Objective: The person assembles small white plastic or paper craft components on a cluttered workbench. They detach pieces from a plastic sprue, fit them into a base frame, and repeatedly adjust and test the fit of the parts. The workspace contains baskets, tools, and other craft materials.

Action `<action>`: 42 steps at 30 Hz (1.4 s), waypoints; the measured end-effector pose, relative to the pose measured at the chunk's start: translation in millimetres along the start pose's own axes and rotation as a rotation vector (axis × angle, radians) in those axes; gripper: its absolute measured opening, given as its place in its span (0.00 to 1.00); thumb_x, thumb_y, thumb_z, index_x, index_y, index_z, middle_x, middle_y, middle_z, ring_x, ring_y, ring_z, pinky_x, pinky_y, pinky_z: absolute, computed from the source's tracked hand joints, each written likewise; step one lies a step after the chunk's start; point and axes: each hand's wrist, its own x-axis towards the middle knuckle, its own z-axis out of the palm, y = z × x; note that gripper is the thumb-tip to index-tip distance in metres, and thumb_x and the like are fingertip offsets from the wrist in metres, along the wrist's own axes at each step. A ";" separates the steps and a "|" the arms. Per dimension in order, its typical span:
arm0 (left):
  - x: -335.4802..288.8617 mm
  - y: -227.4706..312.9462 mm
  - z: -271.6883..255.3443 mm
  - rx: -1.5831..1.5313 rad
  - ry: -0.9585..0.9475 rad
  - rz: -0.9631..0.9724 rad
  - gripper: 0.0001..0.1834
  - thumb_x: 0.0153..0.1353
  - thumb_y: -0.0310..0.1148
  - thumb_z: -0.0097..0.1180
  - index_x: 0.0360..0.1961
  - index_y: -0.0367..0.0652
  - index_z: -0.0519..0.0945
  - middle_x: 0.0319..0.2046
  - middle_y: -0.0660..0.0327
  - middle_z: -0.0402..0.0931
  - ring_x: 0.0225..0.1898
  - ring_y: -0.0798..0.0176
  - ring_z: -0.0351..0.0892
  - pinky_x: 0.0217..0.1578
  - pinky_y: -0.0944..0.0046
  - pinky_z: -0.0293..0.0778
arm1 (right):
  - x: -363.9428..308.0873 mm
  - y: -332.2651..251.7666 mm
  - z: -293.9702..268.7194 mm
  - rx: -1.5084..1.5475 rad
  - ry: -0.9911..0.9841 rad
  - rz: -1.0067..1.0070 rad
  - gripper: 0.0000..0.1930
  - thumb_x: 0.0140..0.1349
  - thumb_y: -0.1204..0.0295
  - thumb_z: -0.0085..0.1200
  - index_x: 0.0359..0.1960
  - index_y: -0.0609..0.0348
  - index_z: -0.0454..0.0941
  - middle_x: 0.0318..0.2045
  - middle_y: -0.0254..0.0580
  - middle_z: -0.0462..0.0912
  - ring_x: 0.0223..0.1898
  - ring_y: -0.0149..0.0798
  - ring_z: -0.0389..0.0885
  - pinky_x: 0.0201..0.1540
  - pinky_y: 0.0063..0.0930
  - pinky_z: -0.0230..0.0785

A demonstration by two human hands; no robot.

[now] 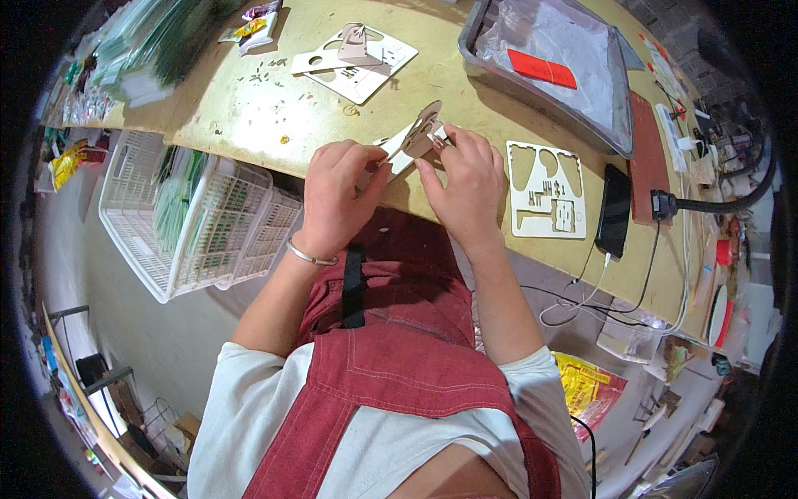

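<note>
On the left, a white plastic basket with many small holes (220, 212) is seen below the edge of a wide yellow table (241, 125). Further right, at the back of the table, a flat pale wood-like sheet with cut-out holes (399, 56) is partly covered by other thin pieces. Nearer the front, a small bundle of thin grey-brown and pale wood-like parts (426, 125) is held up between the two hands, close to the table's front edge. Its left end is pinched by the thumb and first finger of the left hand (339, 191). Its right side is met by the curled fingers of the right hand (461, 179), whose thumb is held a bit apart; whether it is gripped there cannot be told. The thin parts could be snapped, it seems, if they are bent or pushed too hard. If the left pinch is made too loose, a part could be dropped over the edge. Further right, a second pale cut-out sheet (519, 200) is laid beside a black phone (613, 212), with a white cable (607, 259) plugged in. If that cable is caught by an arm, the phone could be pulled off the table.
</note>
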 end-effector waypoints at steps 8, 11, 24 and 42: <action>2.6 -2.9 -4.1 -0.040 0.011 -0.025 0.11 0.59 0.25 0.72 0.43 0.43 0.86 0.31 0.59 0.82 0.37 0.52 0.83 0.45 0.53 0.75 | 0.8 2.3 2.0 0.019 -0.006 -0.012 0.16 0.60 0.64 0.73 0.43 0.63 0.88 0.60 0.48 0.86 0.63 0.51 0.80 0.67 0.52 0.66; 5.2 -4.6 -6.9 -0.077 0.000 -0.007 0.12 0.60 0.24 0.72 0.45 0.43 0.87 0.32 0.59 0.83 0.37 0.52 0.83 0.44 0.54 0.75 | 1.5 0.7 1.7 0.014 -0.019 0.003 0.16 0.60 0.64 0.73 0.44 0.62 0.88 0.60 0.48 0.86 0.64 0.52 0.80 0.67 0.52 0.67; 2.7 -15.7 -6.6 -0.122 -0.015 0.014 0.17 0.59 0.25 0.71 0.50 0.45 0.87 0.31 0.58 0.77 0.37 0.49 0.78 0.44 0.52 0.74 | 3.4 0.9 -0.9 -0.017 -0.080 0.005 0.16 0.62 0.62 0.72 0.43 0.63 0.89 0.60 0.50 0.85 0.64 0.52 0.80 0.67 0.49 0.67; -1.3 -18.6 -2.3 -0.121 0.072 0.093 0.21 0.54 0.25 0.72 0.51 0.45 0.86 0.36 0.61 0.79 0.40 0.53 0.81 0.48 0.53 0.74 | 0.5 3.0 0.1 0.007 -0.059 -0.027 0.18 0.60 0.65 0.73 0.46 0.65 0.86 0.59 0.52 0.85 0.63 0.56 0.80 0.67 0.50 0.66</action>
